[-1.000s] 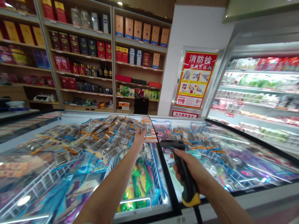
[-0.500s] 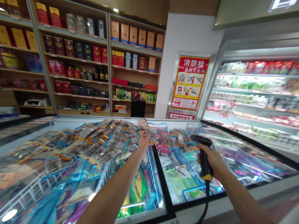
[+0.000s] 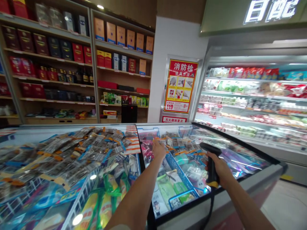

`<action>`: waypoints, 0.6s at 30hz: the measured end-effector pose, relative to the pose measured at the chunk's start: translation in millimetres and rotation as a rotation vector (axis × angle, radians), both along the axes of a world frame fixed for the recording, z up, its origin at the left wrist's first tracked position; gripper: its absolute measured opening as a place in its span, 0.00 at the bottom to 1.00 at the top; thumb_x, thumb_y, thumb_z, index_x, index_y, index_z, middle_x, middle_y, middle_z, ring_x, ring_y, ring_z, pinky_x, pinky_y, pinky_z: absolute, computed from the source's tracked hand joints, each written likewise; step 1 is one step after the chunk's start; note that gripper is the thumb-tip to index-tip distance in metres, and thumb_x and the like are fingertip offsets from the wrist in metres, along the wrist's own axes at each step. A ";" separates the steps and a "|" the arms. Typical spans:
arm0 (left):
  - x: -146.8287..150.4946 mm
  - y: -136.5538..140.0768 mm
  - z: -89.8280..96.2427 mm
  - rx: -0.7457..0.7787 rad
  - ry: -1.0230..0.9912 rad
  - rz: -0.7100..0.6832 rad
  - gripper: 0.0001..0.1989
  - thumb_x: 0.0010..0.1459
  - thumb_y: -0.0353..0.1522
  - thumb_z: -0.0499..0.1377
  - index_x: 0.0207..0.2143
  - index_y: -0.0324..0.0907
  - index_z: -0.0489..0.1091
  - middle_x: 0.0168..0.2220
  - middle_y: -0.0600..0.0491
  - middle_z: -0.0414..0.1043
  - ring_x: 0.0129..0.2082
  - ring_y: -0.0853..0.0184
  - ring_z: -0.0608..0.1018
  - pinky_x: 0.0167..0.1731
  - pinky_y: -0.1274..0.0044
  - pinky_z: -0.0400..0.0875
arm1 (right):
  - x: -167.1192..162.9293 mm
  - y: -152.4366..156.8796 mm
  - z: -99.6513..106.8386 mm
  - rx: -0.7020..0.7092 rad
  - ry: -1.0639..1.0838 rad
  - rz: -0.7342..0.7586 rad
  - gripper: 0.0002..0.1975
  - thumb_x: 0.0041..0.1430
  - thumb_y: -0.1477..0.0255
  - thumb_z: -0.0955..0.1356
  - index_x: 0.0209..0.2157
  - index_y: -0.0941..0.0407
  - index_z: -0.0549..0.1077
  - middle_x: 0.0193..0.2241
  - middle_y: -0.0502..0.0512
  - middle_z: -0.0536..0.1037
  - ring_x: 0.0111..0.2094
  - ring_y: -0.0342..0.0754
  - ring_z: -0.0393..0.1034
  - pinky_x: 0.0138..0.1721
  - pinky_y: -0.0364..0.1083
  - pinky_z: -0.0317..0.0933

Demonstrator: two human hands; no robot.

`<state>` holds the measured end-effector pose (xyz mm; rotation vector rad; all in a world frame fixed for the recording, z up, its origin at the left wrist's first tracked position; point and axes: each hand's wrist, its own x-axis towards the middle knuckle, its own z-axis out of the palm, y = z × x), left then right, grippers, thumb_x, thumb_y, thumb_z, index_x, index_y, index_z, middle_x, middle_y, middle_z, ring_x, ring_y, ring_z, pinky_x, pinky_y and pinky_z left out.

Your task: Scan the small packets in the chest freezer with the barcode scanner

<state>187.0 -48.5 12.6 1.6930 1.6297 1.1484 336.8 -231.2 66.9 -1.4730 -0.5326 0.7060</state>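
Note:
My right hand (image 3: pixel 222 169) is wrapped round the grip of a black and yellow barcode scanner (image 3: pixel 211 159), whose cord runs down. My left hand (image 3: pixel 159 148) reaches over the right half of the chest freezer, closed on a small packet (image 3: pixel 157 140) of which only an orange edge shows past the fingers. Beside it, a row of brown packets (image 3: pixel 177 142) with orange and blue edges lies on the right side. A large heap of similar packets (image 3: pixel 96 143) covers the left side.
Under the freezer's glass are wire and blue baskets (image 3: pixel 183 172) of bagged goods. A black frame bar (image 3: pixel 142 156) divides the lids. Behind stand shelves of boxed goods (image 3: pixel 121 35), a red poster (image 3: pixel 181 86) and a lit open fridge (image 3: pixel 251 95).
My left hand has carried the packet from the divider rightward to the right-hand packets. The view has turned right. My right hand still grips the scanner.

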 end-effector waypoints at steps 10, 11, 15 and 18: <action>-47.5 3.6 12.3 0.127 0.089 0.003 0.23 0.54 0.32 0.47 0.53 0.36 0.53 0.56 0.39 0.52 0.56 0.57 0.56 0.52 0.66 0.50 | -20.4 5.2 -3.4 0.052 0.023 0.082 0.13 0.42 0.64 0.68 0.25 0.58 0.66 0.11 0.47 0.68 0.11 0.42 0.62 0.10 0.39 0.54; -63.2 3.3 14.1 0.166 0.128 0.024 0.24 0.54 0.32 0.47 0.53 0.36 0.53 0.56 0.39 0.53 0.56 0.57 0.56 0.52 0.66 0.50 | -25.7 7.2 -4.1 0.057 0.020 0.098 0.13 0.42 0.64 0.68 0.26 0.58 0.66 0.11 0.47 0.68 0.11 0.42 0.62 0.10 0.39 0.54; -135.4 3.7 15.9 0.246 0.366 0.164 0.24 0.54 0.31 0.46 0.54 0.36 0.53 0.56 0.39 0.52 0.56 0.56 0.55 0.52 0.63 0.48 | -49.6 13.5 -6.1 0.063 0.047 0.161 0.13 0.43 0.64 0.68 0.27 0.57 0.65 0.11 0.46 0.68 0.12 0.42 0.62 0.11 0.39 0.55; -185.4 3.7 13.6 0.240 0.538 0.235 0.21 0.54 0.30 0.45 0.51 0.37 0.57 0.55 0.39 0.55 0.56 0.55 0.56 0.51 0.59 0.46 | -68.4 15.0 -5.3 0.061 0.069 0.207 0.12 0.44 0.64 0.68 0.27 0.57 0.65 0.11 0.46 0.68 0.11 0.41 0.62 0.10 0.39 0.55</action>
